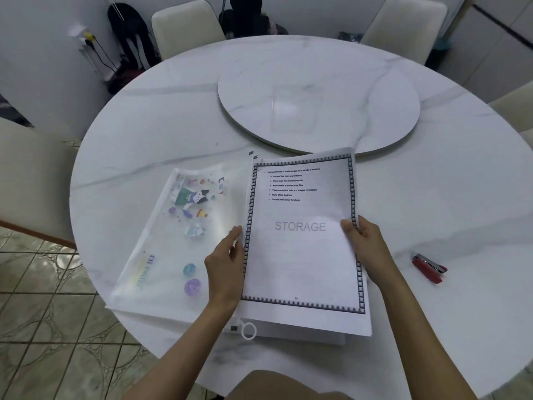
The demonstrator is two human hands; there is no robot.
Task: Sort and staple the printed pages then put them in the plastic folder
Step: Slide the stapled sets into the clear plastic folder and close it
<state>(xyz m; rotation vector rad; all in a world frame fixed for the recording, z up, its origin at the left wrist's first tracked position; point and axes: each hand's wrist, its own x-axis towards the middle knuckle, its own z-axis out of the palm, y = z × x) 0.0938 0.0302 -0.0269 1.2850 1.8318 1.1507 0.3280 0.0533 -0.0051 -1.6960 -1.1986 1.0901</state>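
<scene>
Both forearms reach in from the near edge of the round marble table (432, 197), bare to the elbow, and meet the printed pages (302, 255) at either side. The right hand (366, 246) grips the right edge: the thumb lies flat on the top sheet beside the word STORAGE, and the other fingers curl round under the stack. The left hand (226, 267) stands on its edge along the pages' left border, back towards the camera. Its thumb points up the border and its fingers are tucked out of sight at the edge, so it appears to hold that side. Whether it also catches the folder's cover cannot be told.

The plastic folder (178, 241) lies open just left of the pages, its translucent cover spread flat and printed with small coloured cartoon figures too blurred to read. The pages rest over its right half, with a white layer jutting out beneath them at the near right corner. A white zip pull ring (248, 330) shows at the near edge by the left wrist.

A red stapler (429, 268) lies on the table, well apart to the right. Farther back sits a marble turntable (317, 67), and a faint clear sheet on it is barely visible. Pale chairs (184, 27) ring the table, cut off by the frame.
</scene>
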